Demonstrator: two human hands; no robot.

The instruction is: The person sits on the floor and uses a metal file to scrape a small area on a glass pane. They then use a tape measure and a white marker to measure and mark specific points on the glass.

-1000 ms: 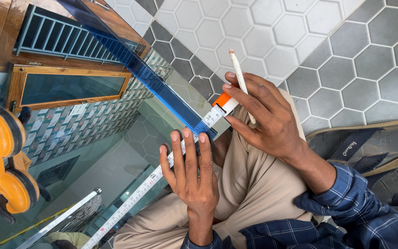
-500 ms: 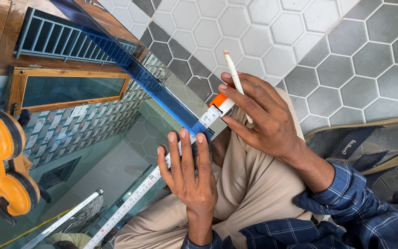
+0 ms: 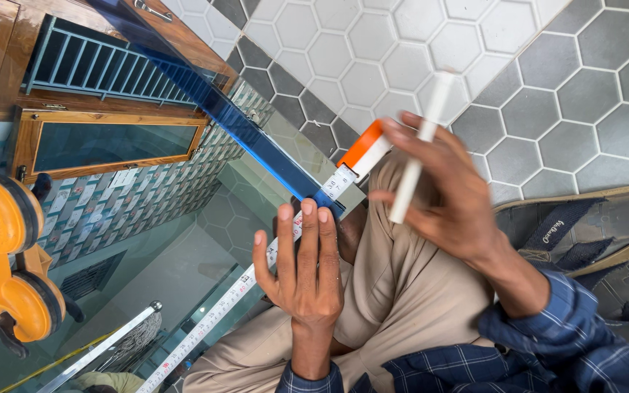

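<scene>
Flat, the left hand's (image 3: 306, 266) fingers pin the white measuring tape (image 3: 256, 280) to glass, right-hand (image 3: 449, 196) fingers holding a white marker (image 3: 420, 149).

Glass sheet on a hexagon-tiled floor.
The reflective glass sheet (image 3: 183, 240) lies on grey-and-white tiled floor (image 3: 547, 87); a tape measure (image 3: 256, 276) and orange suction lifter (image 3: 9, 269) rest on it.

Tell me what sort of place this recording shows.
Probably a glazing job at a building site or home, done on the floor. A large glass sheet lies over hexagon floor tiles, an orange suction lifter sits on it, and the left hand presses a measuring tape flat.
</scene>
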